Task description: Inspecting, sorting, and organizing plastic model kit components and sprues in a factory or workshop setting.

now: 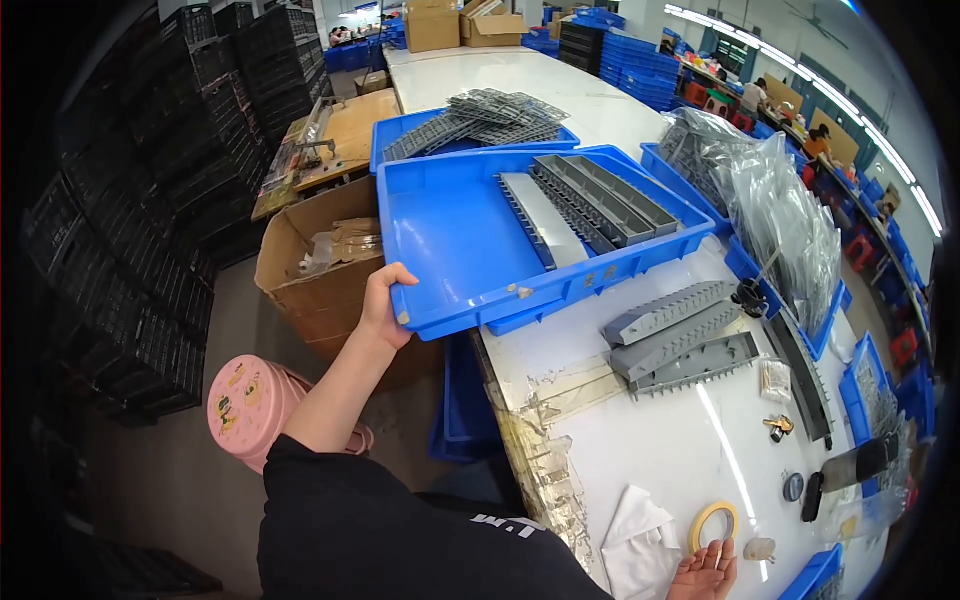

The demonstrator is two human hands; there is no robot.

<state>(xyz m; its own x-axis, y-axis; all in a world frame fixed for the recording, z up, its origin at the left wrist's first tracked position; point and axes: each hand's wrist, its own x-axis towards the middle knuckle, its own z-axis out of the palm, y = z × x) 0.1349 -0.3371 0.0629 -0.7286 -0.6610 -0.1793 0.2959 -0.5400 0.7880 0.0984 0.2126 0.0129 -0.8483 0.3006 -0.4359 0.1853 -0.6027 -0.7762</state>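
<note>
"What has the right hand (706,575) got, there closest to us?"

"Nothing that I can see. It's palm up with the fingers loosely spread, right by the roll of yellow tape (734,517); I can't tell whether the fingertips touch it. A white cloth (637,545) lies just to the left, on the table (650,440)."

"And those grey pieces farther up?"

"Hull-shaped plastic parts (672,340), bunched together, with small pegs along their edges."

"Where's the left hand (383,308)?"

"Closed around the near-left corner of the big blue tray (450,235). Another tray (518,322) shows beneath it, by the table's left edge."

"Is anything inside the big one?"

"Long grey strips and troughs (610,200), side by side toward its right."

"Beyond that?"

"A farther blue tray (380,150) heaped with grey lattice frames (490,118), then cardboard boxes (433,27) at the table's far end."
</note>
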